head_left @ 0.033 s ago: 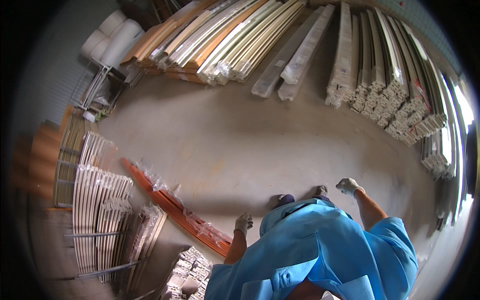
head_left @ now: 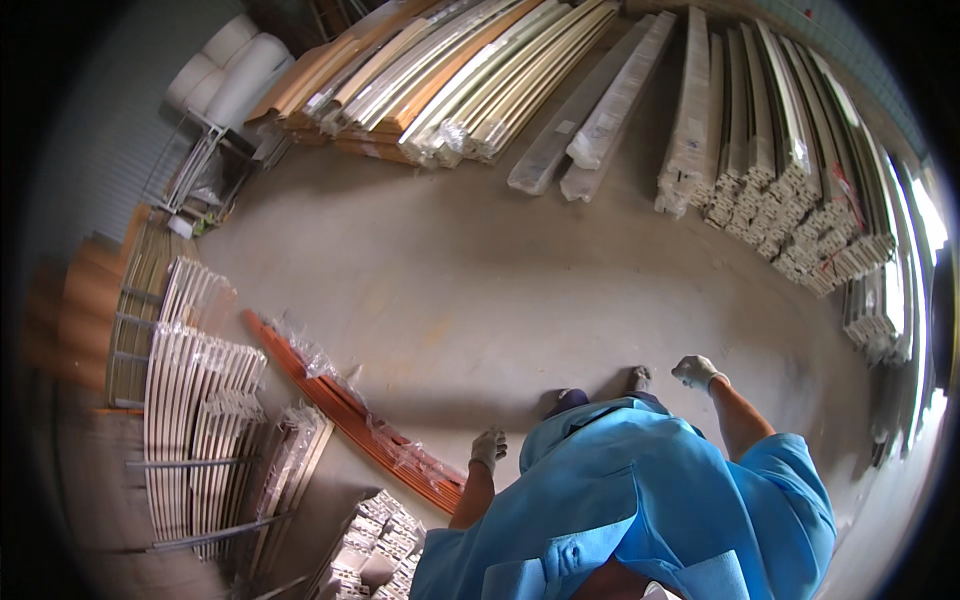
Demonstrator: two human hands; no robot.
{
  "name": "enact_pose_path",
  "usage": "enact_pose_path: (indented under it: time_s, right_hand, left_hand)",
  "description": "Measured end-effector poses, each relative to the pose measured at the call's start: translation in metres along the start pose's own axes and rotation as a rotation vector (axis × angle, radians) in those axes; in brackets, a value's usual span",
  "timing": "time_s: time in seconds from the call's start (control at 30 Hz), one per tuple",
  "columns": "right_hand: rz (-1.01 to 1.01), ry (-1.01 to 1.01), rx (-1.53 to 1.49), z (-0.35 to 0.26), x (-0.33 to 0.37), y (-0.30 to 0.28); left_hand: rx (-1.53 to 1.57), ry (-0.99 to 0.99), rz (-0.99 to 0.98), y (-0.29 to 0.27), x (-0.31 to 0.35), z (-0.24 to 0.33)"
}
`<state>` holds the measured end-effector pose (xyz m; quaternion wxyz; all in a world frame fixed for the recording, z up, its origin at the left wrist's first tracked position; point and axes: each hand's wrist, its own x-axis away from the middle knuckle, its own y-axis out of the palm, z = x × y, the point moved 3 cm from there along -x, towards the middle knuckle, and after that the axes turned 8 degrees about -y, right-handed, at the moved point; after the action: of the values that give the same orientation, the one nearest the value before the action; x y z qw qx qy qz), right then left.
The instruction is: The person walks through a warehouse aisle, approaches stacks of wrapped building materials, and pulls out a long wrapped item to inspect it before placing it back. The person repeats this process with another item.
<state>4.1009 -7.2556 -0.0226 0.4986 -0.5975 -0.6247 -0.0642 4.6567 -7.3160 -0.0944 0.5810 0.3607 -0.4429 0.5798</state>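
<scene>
My left hand [head_left: 488,448], in a pale grey work glove, hangs low at my left side. Its fingers are loosely bent and a little apart, and nothing shows in them. Nearest to it lies a long bundle of reddish-orange strips [head_left: 345,408] on the floor, partly covered by crumpled clear plastic film [head_left: 318,362]; the hand does not touch it. On the other side, my right hand [head_left: 697,372], gloved alike, is held out over the floor with its fingers curled in. It holds nothing that I can see and touches nothing.
Wrapped long profiles [head_left: 610,110] and stacked pale profiles [head_left: 770,205] lie along the far side and right. Upright white profiles [head_left: 200,370] stand at left between metal bars [head_left: 195,464]. Large white rolls [head_left: 245,80] stand far left. A concrete floor [head_left: 480,290] spreads ahead of my feet.
The view has shifted very slightly, so the stacks sit a little differently in it. Both hands keep the same place and pose.
</scene>
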Motion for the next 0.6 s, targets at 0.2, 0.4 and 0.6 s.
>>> enact_pose_path:
  time_s: [0.2,0.4,0.6]
  right_hand:
    - [-0.057,-0.427,0.095,-0.047,-0.027,0.002]
    - [-0.083,-0.17,0.114,-0.071,-0.047,-0.008]
    - [-0.116,-0.323,0.182,-0.079,-0.06,-0.007]
  left_hand:
    - [0.07,-0.047,-0.026,-0.006,0.004,-0.036]
    - [0.168,-0.022,-0.002,0.004,0.004,-0.034]
    - [0.155,-0.044,0.0,-0.005,0.006,-0.032]
